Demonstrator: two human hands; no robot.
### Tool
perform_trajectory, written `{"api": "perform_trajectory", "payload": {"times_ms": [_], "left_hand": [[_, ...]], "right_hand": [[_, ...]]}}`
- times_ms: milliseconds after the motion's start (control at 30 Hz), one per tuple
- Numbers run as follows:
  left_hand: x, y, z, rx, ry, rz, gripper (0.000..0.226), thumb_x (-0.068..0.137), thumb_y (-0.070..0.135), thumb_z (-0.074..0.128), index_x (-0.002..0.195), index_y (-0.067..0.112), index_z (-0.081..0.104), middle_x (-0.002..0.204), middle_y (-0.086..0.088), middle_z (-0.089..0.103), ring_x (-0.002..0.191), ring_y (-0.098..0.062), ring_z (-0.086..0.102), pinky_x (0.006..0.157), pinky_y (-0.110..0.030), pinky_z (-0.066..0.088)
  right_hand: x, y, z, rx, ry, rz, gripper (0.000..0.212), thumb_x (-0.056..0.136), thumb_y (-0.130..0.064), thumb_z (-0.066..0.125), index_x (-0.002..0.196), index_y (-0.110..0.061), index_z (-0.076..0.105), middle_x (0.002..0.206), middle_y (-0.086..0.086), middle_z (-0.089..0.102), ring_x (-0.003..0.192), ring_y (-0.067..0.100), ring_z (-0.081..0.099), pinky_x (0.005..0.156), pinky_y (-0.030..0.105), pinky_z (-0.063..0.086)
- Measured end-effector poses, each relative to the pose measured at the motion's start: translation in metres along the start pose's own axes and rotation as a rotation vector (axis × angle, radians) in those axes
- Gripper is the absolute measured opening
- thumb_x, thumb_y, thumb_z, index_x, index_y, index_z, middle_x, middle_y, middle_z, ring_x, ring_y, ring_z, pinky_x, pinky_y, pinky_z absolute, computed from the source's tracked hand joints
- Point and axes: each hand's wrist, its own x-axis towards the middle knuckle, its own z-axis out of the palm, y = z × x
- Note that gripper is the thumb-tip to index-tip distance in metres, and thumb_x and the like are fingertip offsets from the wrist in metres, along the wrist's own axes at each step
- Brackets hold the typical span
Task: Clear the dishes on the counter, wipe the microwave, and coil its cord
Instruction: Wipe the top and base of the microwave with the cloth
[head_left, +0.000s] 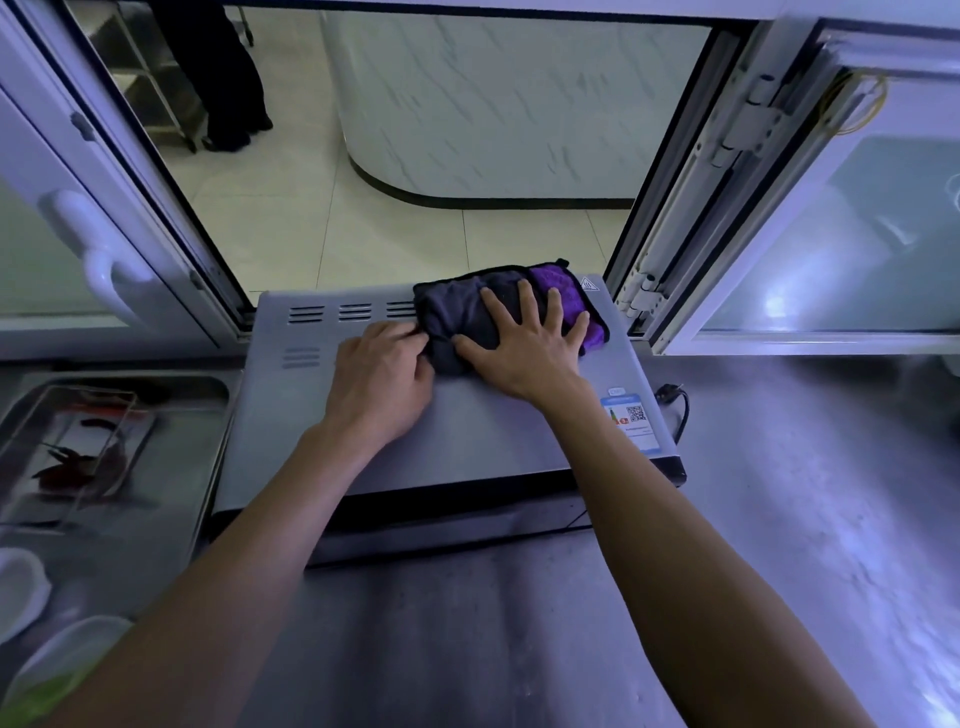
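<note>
1. I'm watching both hands on top of the microwave (447, 415), which sits on the steel table (779, 519) against the open window.
2. My right hand (524, 353) lies flat, fingers spread, pressing the cloth (467, 312) onto the far right part of the lid; its grip is open, nothing clamped.
3. My left hand (382, 376) meets the cloth's near-left edge with fingers curled; they look pinched on a fold, though the dim view leaves me unsure.
4. The cloth is soft and limp, bunched grey with purple showing; I'd keep the palm on its middle so it slides without rolling up.
5. The cord (675, 402) lies just beside the microwave's right side; it is springy, best taken near the plug.
</note>
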Motion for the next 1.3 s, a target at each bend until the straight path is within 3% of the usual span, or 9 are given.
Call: {"api": "perform_trajectory", "payload": {"times_ms": [100,333,433,567,800,1300], "left_hand": [[0.005,0.004,0.001,-0.008,-0.004,-0.003,0.025,0.092,0.019,0.048,0.106,0.012,0.068,0.117,-0.001,0.063,0.115,-0.029,0.052,0.088,-0.042,0.045],[0.008,0.032,0.006,-0.043,-0.05,0.08,0.035,0.096,0.026,0.048,0.126,0.016,0.063,0.138,0.001,0.055,0.129,-0.025,0.045,0.102,-0.044,0.041],[0.005,0.044,0.007,-0.053,-0.055,0.103,0.034,0.096,0.025,0.049,0.125,0.014,0.064,0.139,-0.001,0.056,0.131,-0.026,0.045,0.103,-0.045,0.041],[-0.004,0.039,0.003,-0.033,-0.068,0.109,0.035,0.098,0.026,0.048,0.127,0.014,0.062,0.14,0.0,0.055,0.132,-0.025,0.043,0.103,-0.045,0.04],[-0.032,-0.013,-0.013,0.022,-0.049,0.046,0.036,0.096,0.024,0.048,0.128,0.013,0.061,0.139,-0.002,0.054,0.13,-0.026,0.046,0.102,-0.048,0.042],[-0.087,-0.133,-0.05,0.052,0.034,-0.088,0.037,0.093,0.024,0.051,0.127,0.016,0.062,0.136,-0.003,0.058,0.126,-0.026,0.051,0.1,-0.045,0.043]], "right_hand": [[0.005,0.008,-0.002,-0.001,0.008,-0.002,0.092,0.071,-0.09,0.017,0.154,-0.051,0.007,0.168,-0.003,-0.001,0.153,0.033,-0.01,0.114,0.066,-0.012],[0.0,0.051,-0.014,-0.002,0.021,0.082,0.089,0.075,-0.087,0.02,0.154,-0.049,0.006,0.168,-0.006,-0.002,0.153,0.032,-0.008,0.117,0.064,-0.004],[-0.005,0.069,-0.017,-0.01,-0.006,0.09,0.085,0.078,-0.087,0.021,0.154,-0.051,0.003,0.168,-0.007,-0.005,0.153,0.03,-0.009,0.118,0.063,0.002],[-0.009,0.068,-0.018,-0.016,-0.028,0.09,0.088,0.077,-0.088,0.018,0.154,-0.05,0.0,0.168,-0.004,-0.008,0.153,0.033,-0.012,0.117,0.066,-0.001],[-0.016,0.021,-0.007,-0.029,-0.027,0.077,0.086,0.082,-0.084,0.018,0.156,-0.045,-0.002,0.167,0.004,-0.011,0.151,0.039,-0.015,0.113,0.071,-0.009],[-0.018,-0.144,0.035,-0.05,-0.052,-0.092,0.09,0.079,-0.089,0.013,0.155,-0.045,-0.005,0.166,0.006,-0.015,0.149,0.044,-0.018,0.11,0.073,-0.012]]}}
